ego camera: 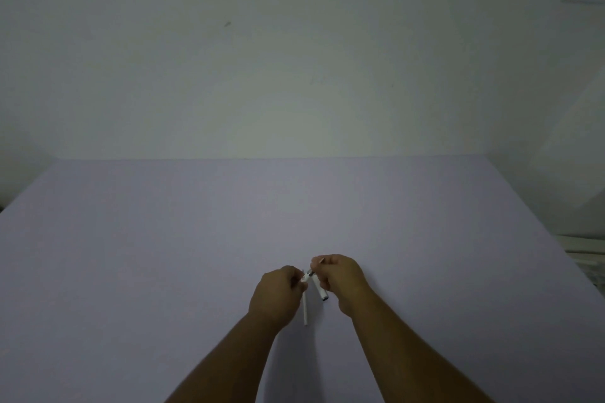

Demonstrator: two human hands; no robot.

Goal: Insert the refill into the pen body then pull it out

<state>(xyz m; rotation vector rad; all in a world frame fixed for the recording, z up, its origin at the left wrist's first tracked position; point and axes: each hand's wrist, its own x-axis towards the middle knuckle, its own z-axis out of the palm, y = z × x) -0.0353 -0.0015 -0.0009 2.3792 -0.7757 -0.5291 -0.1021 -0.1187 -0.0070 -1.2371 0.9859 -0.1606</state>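
Observation:
Both of my hands are held close together above a pale lilac table [163, 255]. My left hand [278, 298] grips a thin white tube [305, 311] whose lower end points down toward me. My right hand [340, 281] pinches a short white pen part [319, 288] with a dark ring at its lower end; a fine tip shows between its fingers. The upper ends of the two white pieces nearly meet between my hands. Whether they touch is too small to tell.
A plain white wall [294, 59] rises behind the table's far edge. At the right edge of view stands some white furniture or framework [586, 252]. The room is dim.

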